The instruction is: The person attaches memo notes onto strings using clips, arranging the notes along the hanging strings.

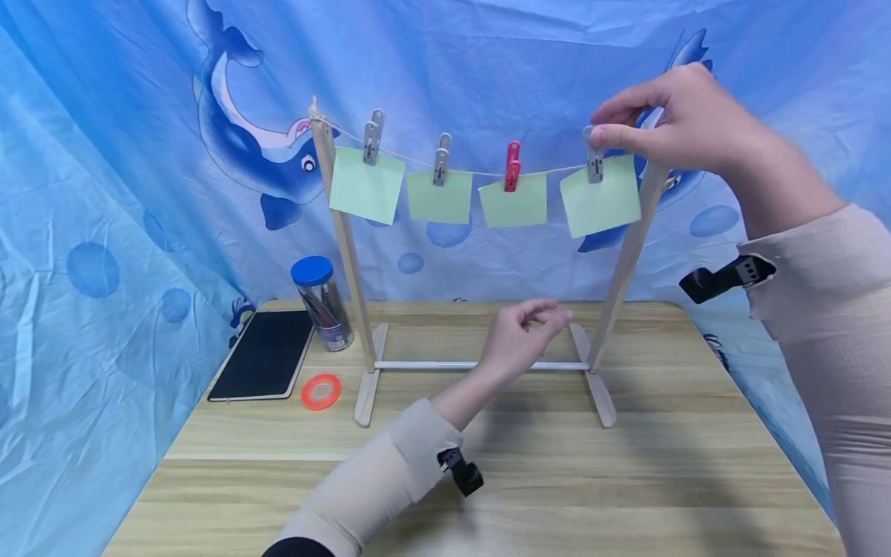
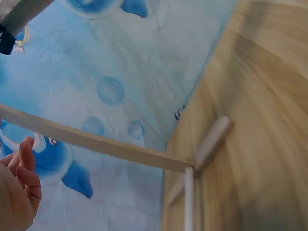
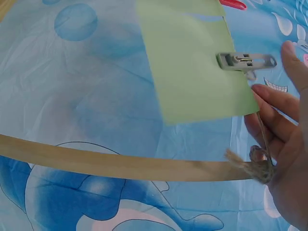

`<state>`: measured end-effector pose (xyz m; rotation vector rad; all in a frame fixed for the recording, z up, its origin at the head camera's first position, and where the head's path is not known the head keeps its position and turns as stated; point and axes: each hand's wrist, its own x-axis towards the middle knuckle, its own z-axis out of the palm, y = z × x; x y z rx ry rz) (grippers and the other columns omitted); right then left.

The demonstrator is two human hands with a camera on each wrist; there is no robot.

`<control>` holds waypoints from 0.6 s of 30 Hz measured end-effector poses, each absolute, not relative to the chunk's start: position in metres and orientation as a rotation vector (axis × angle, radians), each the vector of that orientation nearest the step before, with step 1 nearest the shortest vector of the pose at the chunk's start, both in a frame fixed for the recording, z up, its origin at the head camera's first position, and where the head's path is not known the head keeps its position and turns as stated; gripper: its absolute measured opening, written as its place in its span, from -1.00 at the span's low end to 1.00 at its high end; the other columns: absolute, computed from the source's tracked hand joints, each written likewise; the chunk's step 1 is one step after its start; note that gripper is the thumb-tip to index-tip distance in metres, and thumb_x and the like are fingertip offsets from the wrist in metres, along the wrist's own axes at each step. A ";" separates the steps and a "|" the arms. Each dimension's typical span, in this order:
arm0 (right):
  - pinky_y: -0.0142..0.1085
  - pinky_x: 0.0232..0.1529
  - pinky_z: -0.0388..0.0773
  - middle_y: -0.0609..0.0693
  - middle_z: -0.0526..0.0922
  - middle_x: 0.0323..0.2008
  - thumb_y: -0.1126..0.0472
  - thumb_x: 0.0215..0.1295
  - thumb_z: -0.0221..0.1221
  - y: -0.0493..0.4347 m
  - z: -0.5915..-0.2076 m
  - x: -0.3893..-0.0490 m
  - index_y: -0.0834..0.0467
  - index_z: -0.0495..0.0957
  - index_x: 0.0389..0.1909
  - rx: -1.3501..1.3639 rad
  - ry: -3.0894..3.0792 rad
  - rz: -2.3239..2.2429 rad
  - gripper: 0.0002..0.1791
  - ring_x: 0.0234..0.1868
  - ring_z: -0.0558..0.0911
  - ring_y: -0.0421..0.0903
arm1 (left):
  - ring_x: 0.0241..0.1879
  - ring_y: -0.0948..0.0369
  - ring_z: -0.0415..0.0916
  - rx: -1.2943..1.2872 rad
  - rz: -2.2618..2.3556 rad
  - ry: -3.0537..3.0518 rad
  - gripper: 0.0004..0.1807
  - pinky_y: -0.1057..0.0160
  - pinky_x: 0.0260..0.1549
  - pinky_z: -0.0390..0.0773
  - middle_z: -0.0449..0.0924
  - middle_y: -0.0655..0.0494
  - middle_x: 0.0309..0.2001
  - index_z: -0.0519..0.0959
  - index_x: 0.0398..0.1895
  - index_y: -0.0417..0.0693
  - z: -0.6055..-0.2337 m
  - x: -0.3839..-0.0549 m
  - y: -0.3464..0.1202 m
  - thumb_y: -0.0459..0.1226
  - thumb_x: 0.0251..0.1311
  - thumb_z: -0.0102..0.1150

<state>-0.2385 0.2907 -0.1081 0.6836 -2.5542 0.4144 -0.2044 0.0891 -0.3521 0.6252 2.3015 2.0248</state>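
Note:
My right hand (image 1: 685, 116) is up at the right end of the string, beside a grey clothespin (image 1: 595, 161). That clothespin bites a pale green paper square (image 1: 600, 197) at its top edge. In the right wrist view the thumb (image 3: 294, 62) and fingers stand apart around the clothespin's handle end, with a gap between thumb and handle. Low in front of the wooden stand (image 1: 626, 255), my left hand (image 1: 518, 340) hovers with loosely bent fingers and holds nothing. Three more green papers hang leftward, from two grey clothespins (image 1: 442, 158) and a red clothespin (image 1: 513, 166).
The string (image 1: 418, 161) runs between two wooden posts, joined low by a white bar (image 1: 425, 365). At left on the table lie a black notebook (image 1: 264, 356) and an orange ring-shaped roll (image 1: 321, 391), near a blue-lidded jar (image 1: 323, 302). A blue dolphin curtain (image 1: 487, 70) hangs behind.

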 end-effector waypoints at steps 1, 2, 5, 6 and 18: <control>-0.64 -0.32 0.34 0.20 0.66 0.02 0.07 0.40 0.28 0.291 -0.109 -0.237 0.23 0.65 0.15 0.689 -2.533 0.422 -0.58 -0.08 0.38 -0.14 | -0.46 0.28 0.60 0.624 2.009 2.306 -0.49 0.32 -0.49 0.61 0.73 0.34 -0.25 0.68 0.11 -0.02 -0.357 -0.203 0.084 0.09 0.25 0.34; -0.62 -0.32 0.35 0.11 0.67 -0.02 0.08 0.40 0.28 0.292 -0.110 -0.236 0.22 0.65 0.16 0.694 -2.505 0.435 -0.58 -0.09 0.36 -0.20 | -0.46 0.30 0.60 0.630 1.998 2.311 -0.50 0.32 -0.48 0.60 0.74 0.32 -0.25 0.68 0.11 -0.03 -0.361 -0.202 0.078 0.08 0.25 0.34; -0.55 -0.19 0.35 -0.19 0.62 -0.12 0.16 0.39 0.29 0.295 -0.114 -0.234 0.21 0.63 0.19 0.716 -2.382 0.498 -0.60 -0.08 0.38 -0.34 | -0.49 0.31 0.58 0.641 1.982 2.312 -0.53 0.32 -0.50 0.62 0.76 0.23 -0.24 0.68 0.10 -0.08 -0.372 -0.199 0.060 0.01 0.26 0.35; -0.53 -0.13 0.35 -0.19 0.62 -0.12 0.18 0.39 0.29 0.296 -0.116 -0.233 0.21 0.63 0.19 0.722 -2.330 0.520 -0.60 -0.07 0.39 -0.39 | -0.50 0.30 0.59 0.649 1.971 2.319 -0.54 0.32 -0.50 0.63 0.76 0.20 -0.24 0.67 0.10 -0.10 -0.376 -0.199 0.054 -0.01 0.27 0.35; -0.55 -0.17 0.37 0.32 0.68 -0.43 -0.37 0.14 0.33 0.289 -0.194 -0.188 0.44 0.68 -0.24 0.654 -1.538 0.867 -0.18 -0.27 0.54 -0.43 | -0.41 0.30 0.58 0.714 1.573 2.738 -0.53 0.31 -0.41 0.60 0.74 0.17 -0.11 0.65 0.15 -0.03 -0.406 -0.186 -0.034 -0.02 0.25 0.38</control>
